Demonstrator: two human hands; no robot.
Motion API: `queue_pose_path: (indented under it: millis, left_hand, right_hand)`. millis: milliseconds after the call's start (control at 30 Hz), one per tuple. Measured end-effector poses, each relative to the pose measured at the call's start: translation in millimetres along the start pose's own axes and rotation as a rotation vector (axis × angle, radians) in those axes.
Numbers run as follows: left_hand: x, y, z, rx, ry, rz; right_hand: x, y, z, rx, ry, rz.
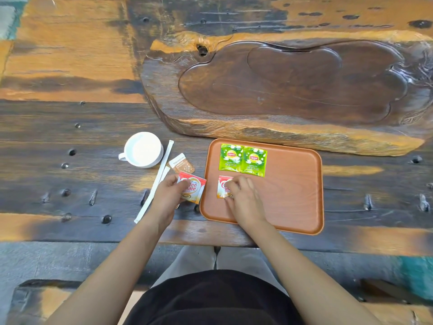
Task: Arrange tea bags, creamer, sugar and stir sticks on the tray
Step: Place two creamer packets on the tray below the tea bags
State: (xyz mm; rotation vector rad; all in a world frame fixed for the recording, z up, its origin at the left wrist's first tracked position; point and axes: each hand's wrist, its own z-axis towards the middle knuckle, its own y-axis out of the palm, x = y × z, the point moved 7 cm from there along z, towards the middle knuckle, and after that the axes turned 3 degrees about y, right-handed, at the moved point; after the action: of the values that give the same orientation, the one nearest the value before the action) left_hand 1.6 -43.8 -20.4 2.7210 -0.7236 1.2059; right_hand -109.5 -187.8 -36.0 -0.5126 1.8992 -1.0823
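Observation:
An orange-brown tray (293, 188) lies on the wooden table in front of me. Two green tea bags (243, 159) sit side by side at its far left corner. Below them a red-and-white creamer packet (222, 186) lies on the tray, with the fingers of my right hand (243, 200) pressed on it. My left hand (167, 195) grips a second creamer packet (194, 187) just left of the tray's rim. A brown sugar packet (181, 163) and two white paper-wrapped stir sticks (155, 181) lie on the table left of the tray.
A white mug (143, 150) stands to the left of the stir sticks. A large carved dark-wood tea board (293, 90) fills the table behind the tray. The table's near edge runs just below the tray.

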Motion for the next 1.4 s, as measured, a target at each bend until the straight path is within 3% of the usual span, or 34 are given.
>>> queue_pose_path:
  millis: [167, 233, 367, 433, 500, 633, 867, 1033, 1400]
  left_hand:
    - [-3.2, 10.3, -0.1, -0.022, -0.004, 0.002]
    - [-3.1, 18.5, -1.8, -0.049, 0.005, -0.012]
    - [-0.8, 45.9, -12.4, -0.199, 0.009, -0.108]
    - [-2.0, 59.4, -16.7, -0.239, 0.009, -0.12]
    - [-0.2, 65.5, -14.8, -0.189, 0.088, -0.013]
    - [13.1, 74.3, -12.4, -0.071, 0.408, 0.45]
    - [-4.3, 91.1, -7.4, -0.062, 0.612, 0.802]
    - [-16.4, 96.8, -7.4, -0.089, 0.726, 0.957]
    - [-17.2, 98.3, -8.3, -0.087, 0.734, 0.998]
  right_hand:
    - [0.3, 0.4, 1.2, -0.028, 0.016, 0.069]
    - [-2.0, -9.2, -0.8, -0.002, 0.066, 0.266]
    - [-2.3, -8.2, -9.1, -0.093, 0.37, 0.854]
    - [5.2, -6.9, -12.2, -0.067, 0.406, 0.879]
    - [18.1, -9.7, -16.6, -0.023, 0.462, 0.874]
    - [59.1, -16.0, -29.4, 0.098, 0.644, 0.889]
    - [82.5, -11.4, -32.0, -0.003, 0.655, 0.841]
    - [80.2, -16.8, -20.5, -0.021, 0.601, 0.628]
    - [69.0, -22.4, -16.6, 0.052, 0.55, 0.167]
